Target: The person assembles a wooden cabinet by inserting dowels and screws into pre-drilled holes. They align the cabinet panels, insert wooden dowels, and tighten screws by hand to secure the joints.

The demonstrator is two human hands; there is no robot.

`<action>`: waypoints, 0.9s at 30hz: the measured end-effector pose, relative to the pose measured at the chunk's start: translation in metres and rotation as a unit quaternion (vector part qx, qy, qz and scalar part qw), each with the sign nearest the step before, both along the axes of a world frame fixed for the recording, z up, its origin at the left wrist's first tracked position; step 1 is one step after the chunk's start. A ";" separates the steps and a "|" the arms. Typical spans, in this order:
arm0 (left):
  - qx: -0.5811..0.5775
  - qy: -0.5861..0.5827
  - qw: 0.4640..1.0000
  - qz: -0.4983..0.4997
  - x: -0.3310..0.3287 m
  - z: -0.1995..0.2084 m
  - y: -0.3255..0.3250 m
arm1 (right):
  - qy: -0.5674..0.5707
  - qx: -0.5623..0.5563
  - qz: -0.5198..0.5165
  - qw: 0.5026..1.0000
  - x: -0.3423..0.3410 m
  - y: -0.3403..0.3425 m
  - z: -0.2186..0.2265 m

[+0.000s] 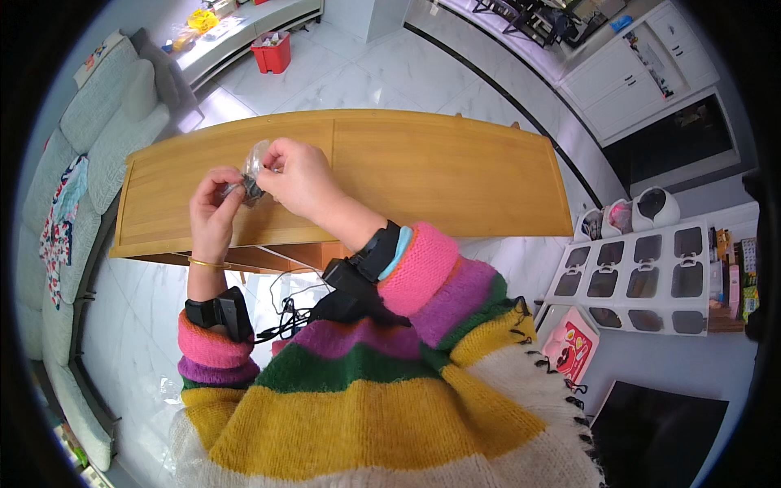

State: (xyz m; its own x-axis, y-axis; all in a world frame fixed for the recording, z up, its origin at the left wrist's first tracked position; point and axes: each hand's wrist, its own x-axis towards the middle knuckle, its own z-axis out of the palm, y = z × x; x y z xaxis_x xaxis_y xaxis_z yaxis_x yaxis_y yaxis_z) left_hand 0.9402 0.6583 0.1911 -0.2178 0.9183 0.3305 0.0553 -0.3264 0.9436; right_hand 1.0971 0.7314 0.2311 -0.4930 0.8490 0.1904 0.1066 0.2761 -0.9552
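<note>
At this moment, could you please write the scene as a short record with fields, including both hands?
Left hand: pinches one side of clear plastic
Right hand: pinches its other side
Dark item: small, between the hands; whether fully inside the plastic is unclear
Table: wooden, beneath the hands
To the left: pale sofa
Beyond the table: red bin

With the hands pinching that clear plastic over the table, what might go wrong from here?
The small dark thing amid the clear plastic could slip from between the left hand and right hand and drop onto the wooden table.
The black cables, loosely bunched near the left wrist in this view, might snag its strap.
</note>
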 end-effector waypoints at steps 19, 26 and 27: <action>-0.089 -0.134 0.987 -0.008 0.014 0.005 -0.001 | -0.089 -0.021 0.063 0.994 0.056 0.013 -0.002; -0.062 -0.129 0.989 -0.028 0.017 0.005 -0.014 | -0.098 0.019 0.120 0.988 0.029 0.006 0.001; -0.065 -0.164 0.984 -0.021 0.020 0.003 -0.016 | -0.130 0.032 0.115 0.984 0.030 0.004 0.003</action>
